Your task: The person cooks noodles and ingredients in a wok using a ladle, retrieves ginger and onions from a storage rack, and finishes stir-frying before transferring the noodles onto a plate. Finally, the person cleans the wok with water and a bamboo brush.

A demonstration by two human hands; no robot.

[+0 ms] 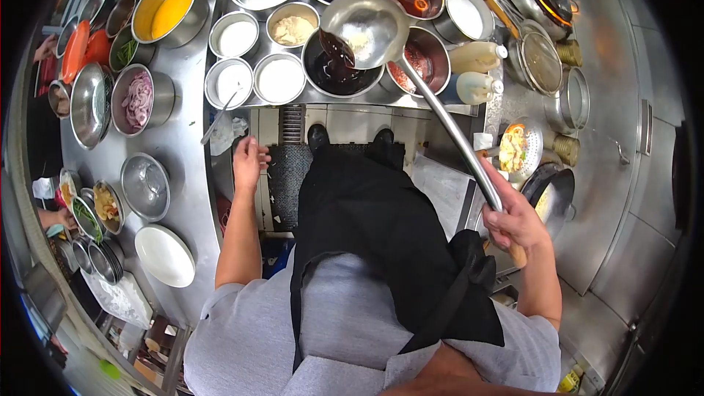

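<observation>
My right hand (517, 213) is wrapped round the handle of a long steel ladle (451, 125). The ladle's bowl hangs over a pot of dark sauce (330, 73); some pale powder lies in it, and dark sauce sits at its left lip. Whether that sauce is pouring out or lies in the pot behind, I cannot tell. My left hand (251, 158) holds nothing, its fingers loosely curled and apart, at the counter's front edge. Near it a spoon (222, 114) leans out of a small pot of white seasoning (229, 84).
More seasoning pots surround the ladle, including one with red contents (433, 59). Two squeeze bottles (477, 59) lie to their right. Further right are a perforated skimmer (529, 165) with food and a dark wok (557, 183). The left counter holds sliced onion (137, 101) and a white plate (165, 255).
</observation>
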